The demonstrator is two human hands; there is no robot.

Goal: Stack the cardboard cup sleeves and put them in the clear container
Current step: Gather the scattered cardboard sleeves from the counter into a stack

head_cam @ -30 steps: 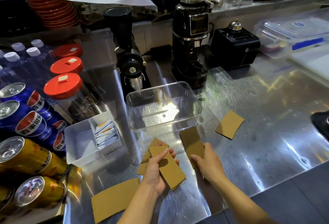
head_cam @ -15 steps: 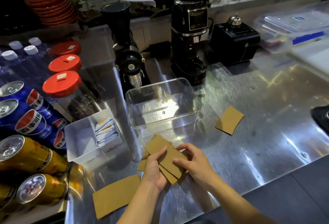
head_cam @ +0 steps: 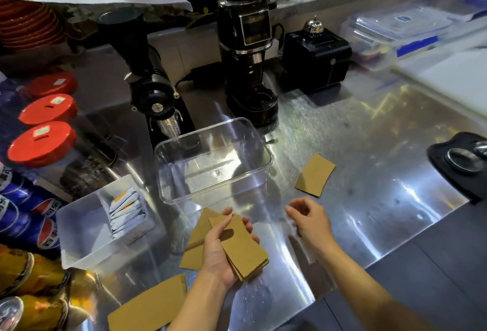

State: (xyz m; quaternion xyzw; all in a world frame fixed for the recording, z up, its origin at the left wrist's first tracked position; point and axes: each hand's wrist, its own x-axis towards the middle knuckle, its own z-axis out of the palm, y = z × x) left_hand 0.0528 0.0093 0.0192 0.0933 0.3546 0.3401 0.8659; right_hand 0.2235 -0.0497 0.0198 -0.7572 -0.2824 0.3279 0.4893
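My left hand [head_cam: 220, 257] grips a small stack of brown cardboard cup sleeves [head_cam: 243, 250], thumb on top, just above the steel counter. Under it another sleeve [head_cam: 196, 246] lies flat. A larger sleeve [head_cam: 150, 304] rests at the counter's front edge, and one more sleeve [head_cam: 315, 174] lies to the right of the clear container [head_cam: 210, 162], which stands with nothing in it just beyond my hands. My right hand [head_cam: 309, 221] hovers to the right of the stack, fingers loosely curled and holding nothing.
A white tub with sachets [head_cam: 79, 228] sits left of my hands; soda cans [head_cam: 29, 214] and red-lidded jars [head_cam: 42, 143] line the left side. Two black grinders [head_cam: 247, 54] and a black box [head_cam: 317, 56] stand behind the container. A black mat [head_cam: 461, 162] is at right.
My right hand laid a sleeve onto the stack in my left hand, then let go and drew back to the right. The stack stays in my left hand.
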